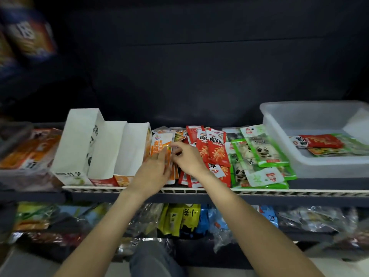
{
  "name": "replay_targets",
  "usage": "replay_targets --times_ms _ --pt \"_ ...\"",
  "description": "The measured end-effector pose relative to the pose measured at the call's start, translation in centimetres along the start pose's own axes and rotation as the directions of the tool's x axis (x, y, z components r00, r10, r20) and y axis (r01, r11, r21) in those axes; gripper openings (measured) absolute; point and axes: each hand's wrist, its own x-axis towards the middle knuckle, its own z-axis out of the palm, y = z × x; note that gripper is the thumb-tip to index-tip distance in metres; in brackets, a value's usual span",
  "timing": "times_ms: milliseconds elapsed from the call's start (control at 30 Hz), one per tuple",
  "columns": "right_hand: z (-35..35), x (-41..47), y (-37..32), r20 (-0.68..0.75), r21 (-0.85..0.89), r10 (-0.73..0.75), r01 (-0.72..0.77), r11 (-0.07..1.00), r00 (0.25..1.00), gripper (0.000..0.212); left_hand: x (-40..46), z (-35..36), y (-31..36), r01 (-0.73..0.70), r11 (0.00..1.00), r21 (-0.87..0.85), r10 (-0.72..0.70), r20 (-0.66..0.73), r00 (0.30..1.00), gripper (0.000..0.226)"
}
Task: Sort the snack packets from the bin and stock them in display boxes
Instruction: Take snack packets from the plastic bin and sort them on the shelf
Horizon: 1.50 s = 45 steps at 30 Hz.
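Dark, matte navy back wall (199, 66) fills the upper field, dimly lit, with faint horizontal panel seams. A dark shelf with a white slotted front rail (299, 192) runs across the middle. A lower shelf (307, 234) beneath holds blurred packaged goods. A pale floor strip (26, 264) shows at the bottom left corner.

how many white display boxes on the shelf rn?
3, side by side at shelf left: green-front box, red-front box, orange-front box beside the left hand. Others may be hidden.
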Motion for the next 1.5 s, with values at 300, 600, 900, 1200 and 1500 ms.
replay_targets --times_ms 300,600,900,1200,1500 --pt "-7.4 -3.2 -0.1 -0.064 -0.18 -0.164 0.15 0.972 0.984 0.019 1.7 -1.3 4.7 -0.228 0.948 0.221 0.313 -0.526 0.791 0.025" --pt "-26.5 -7.0 9.7 -0.294 -0.156 0.075 -0.125 0.98 0.953 0.023 8.9 1.2 19.4 -0.657 0.737 -0.159 0.526 -0.474 0.706 0.025" --pt "-35.7 -3.2 22.5 -0.303 -0.412 0.442 -0.534 0.738 0.844 0.042 20.5 9.8 34.1 -0.478 0.852 -0.211 0.511 0.141 0.848 0.035" --pt "-38.4 -2.1 26.4 -0.181 -0.399 0.592 -0.608 0.686 0.786 0.079 26.0 14.2 36.3 -0.499 0.852 0.16 0.364 0.505 0.783 0.081" --pt "-38.1 -2.4 25.4 -0.275 -0.424 0.36 -0.449 0.787 0.891 0.048 24.9 13.1 36.0 -0.517 0.855 0.03 0.483 0.315 0.817 0.043"
